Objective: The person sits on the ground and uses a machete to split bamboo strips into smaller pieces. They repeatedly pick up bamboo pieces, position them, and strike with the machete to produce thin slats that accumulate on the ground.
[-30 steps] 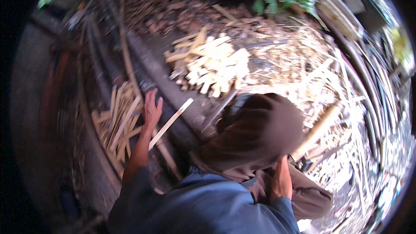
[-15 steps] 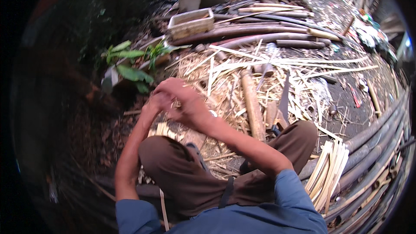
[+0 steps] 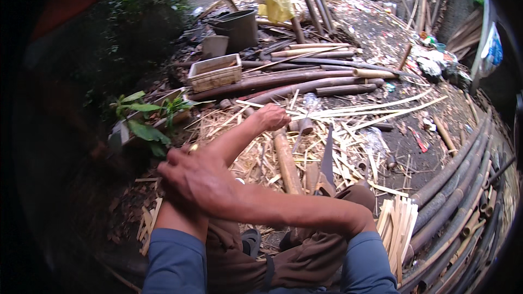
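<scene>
My left forearm reaches forward across the middle, and my left hand (image 3: 273,117) is curled into a fist, with nothing seen in it. It hovers above the strewn bamboo strips and shavings (image 3: 253,155). My right arm crosses over the left one. My right hand (image 3: 199,179) lies wrapped round my left forearm (image 3: 237,142) near the elbow, its fingertips partly hidden. A short bamboo pole (image 3: 286,163) lies in front of my legs, and beside it a dark pointed blade (image 3: 327,155) sticks up.
Bamboo poles (image 3: 436,201) and a bundle of pale split strips (image 3: 396,226) lie at the right. Farther off are a dirty white rectangular tub (image 3: 215,80), a dark bucket (image 3: 239,30), and stacked poles (image 3: 305,83). A leafy plant (image 3: 147,125) stands at the left.
My hands were together in front of me. My left hand has stretched out to the right, while my right hand has come down onto my left forearm. The view has tilted up.
</scene>
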Demonstrator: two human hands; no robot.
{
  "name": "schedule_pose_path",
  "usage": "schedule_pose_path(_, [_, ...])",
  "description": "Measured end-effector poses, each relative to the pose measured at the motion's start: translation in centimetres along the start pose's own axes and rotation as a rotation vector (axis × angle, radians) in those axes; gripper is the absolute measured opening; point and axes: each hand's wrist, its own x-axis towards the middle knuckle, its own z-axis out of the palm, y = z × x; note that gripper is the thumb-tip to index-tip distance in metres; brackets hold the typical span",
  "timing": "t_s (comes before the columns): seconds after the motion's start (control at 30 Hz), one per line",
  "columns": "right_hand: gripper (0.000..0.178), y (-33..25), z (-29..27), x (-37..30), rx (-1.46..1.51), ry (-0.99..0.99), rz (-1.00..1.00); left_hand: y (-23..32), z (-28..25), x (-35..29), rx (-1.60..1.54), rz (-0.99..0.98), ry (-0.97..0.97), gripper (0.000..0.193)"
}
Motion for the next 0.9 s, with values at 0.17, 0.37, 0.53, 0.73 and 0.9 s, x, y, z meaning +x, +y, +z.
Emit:
schedule_pose_path(0.17, [0.024, 1.7, 0.2, -0.3, 0.057, -0.108, 0.004, 1.7, 5.4, 2.2, 0.034, 0.079, -0.286, 0.013])
schedule_pose_path(0.37, [0.033, 3.1, 0.2, -3.0, -0.175, -0.292, 0.336, 2.7, 10.2, 3.9, 0.037, 0.12, -0.053, 0.012])
schedule_pose_path(0.53, [0.032, -0.3, -1.5, -2.1, -0.169, -0.156, 0.329, 0.9, 10.1, 5.1, 0.15, 0.055, -0.026, 0.017])
schedule_pose_path(0.73, [0.033, -1.9, 2.6, -5.5, 0.008, 0.163, 0.348, -0.6, 6.6, 4.8, 0.051, -0.052, 0.101, 0.018])
schedule_pose_path(0.9, [0.03, -2.3, 2.9, -4.7, -0.014, 0.113, 0.376, -1.0, 8.8, 2.2, 0.195, 0.025, 0.084, 0.012])
